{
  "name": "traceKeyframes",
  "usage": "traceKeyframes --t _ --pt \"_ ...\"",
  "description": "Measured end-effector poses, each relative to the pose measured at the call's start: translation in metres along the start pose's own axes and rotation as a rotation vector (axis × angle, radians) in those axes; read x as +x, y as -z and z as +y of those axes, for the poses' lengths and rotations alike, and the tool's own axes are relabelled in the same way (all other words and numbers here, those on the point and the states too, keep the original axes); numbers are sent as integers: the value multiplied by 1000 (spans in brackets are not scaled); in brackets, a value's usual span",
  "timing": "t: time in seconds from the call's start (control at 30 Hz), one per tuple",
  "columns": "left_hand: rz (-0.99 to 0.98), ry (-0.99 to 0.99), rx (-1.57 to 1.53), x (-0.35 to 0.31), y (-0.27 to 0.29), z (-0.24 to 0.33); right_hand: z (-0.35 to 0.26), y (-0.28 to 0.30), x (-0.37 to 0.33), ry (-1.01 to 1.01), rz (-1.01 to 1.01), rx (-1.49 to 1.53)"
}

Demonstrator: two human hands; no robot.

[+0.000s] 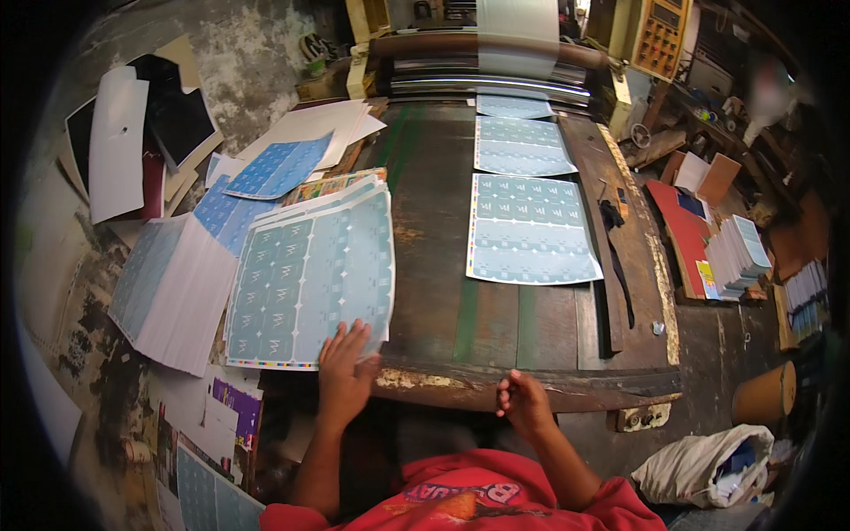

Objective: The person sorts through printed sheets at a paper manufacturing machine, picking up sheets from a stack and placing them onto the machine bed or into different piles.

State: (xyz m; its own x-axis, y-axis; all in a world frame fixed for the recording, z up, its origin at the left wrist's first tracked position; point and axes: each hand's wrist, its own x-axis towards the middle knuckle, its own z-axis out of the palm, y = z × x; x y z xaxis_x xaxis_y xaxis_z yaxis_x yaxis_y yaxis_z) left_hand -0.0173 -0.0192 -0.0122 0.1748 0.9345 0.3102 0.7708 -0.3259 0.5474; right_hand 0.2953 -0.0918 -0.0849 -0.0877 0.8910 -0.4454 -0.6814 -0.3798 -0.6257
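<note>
My left hand (pixel 345 367) lies with outstretched fingers on the near right corner of a stack of pale blue-green printed sheets (pixel 310 274), at the left of the worktable. Just off the table's front edge, my right hand (pixel 524 400) hangs with its fingers curled in; I see nothing in it. Away from both hands, a printed sheet (pixel 529 226) lies flat on the right half of the table. Behind it, another printed sheet (pixel 522 146) and a third sheet (pixel 512 104) follow in line toward the machine's rollers.
A machine with rollers (pixel 487 66) stands at the table's far end, under a hanging clear film (pixel 518 35). A long wooden bar (pixel 602 265) runs along the table's right side. More sheets (pixel 173 292) are piled far left. A white sack (pixel 704 465) sits low right.
</note>
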Motion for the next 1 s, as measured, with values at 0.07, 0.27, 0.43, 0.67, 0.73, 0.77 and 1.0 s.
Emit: traceKeyframes --t 0.07,0.27,0.43,0.67,0.73,0.77,1.0 --pt "164 127 -341 4 -3 0 -1 -1 5 -16 -24 -27" --pt "-106 -369 -49 -11 -1 33 -29 -28 7 24 -203 -94" --pt "-236 -466 59 -9 -8 65 -11 -8 15 -48 -27 -78" --pt "34 -139 295 13 -15 -8 36 48 29 -74 218 20" --pt "141 -151 291 9 -20 -15 36 52 36 -70 248 47" --pt "167 -140 264 8 -22 -19 34 55 41 -53 251 64" --pt "210 -72 127 7 -11 -8 7 66 98 50 227 121"
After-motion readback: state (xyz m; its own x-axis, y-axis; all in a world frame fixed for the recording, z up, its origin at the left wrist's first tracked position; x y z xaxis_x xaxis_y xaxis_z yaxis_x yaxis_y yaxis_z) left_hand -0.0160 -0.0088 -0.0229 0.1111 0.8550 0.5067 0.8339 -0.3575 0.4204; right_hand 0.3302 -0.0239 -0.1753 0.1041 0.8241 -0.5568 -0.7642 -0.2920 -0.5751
